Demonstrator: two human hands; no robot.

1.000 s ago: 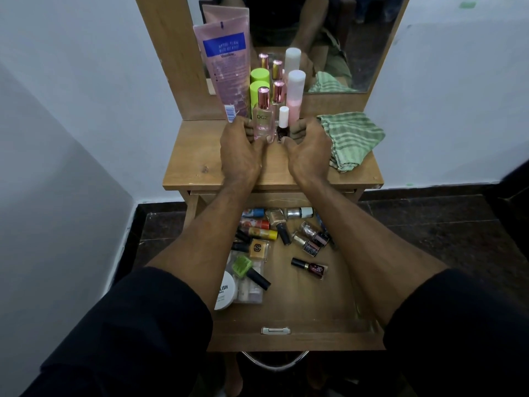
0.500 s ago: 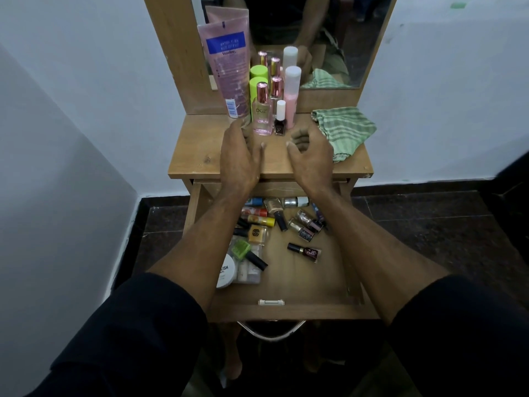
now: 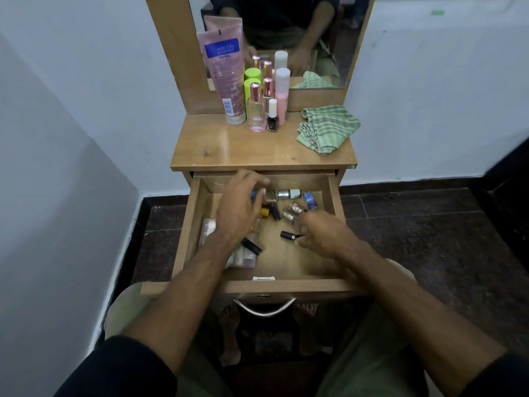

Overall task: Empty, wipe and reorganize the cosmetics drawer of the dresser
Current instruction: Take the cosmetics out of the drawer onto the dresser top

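dim, bluish light; moving hands blurred; edges bowed.

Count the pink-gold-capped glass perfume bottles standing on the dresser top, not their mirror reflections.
2. The front pink-gold-capped glass perfume bottle stands beside the small dark nail polish bottle; the second is behind it. More may be hidden.

Pale green-and-grey striped cloth [image 3: 327,128], pink tube [image 3: 224,73] with a blue label, lime-green caps [image 3: 252,74], pink bottle [image 3: 282,103] with a white cap, honey-brown wooden dresser top [image 3: 229,147], black sleeves [image 3: 123,368]
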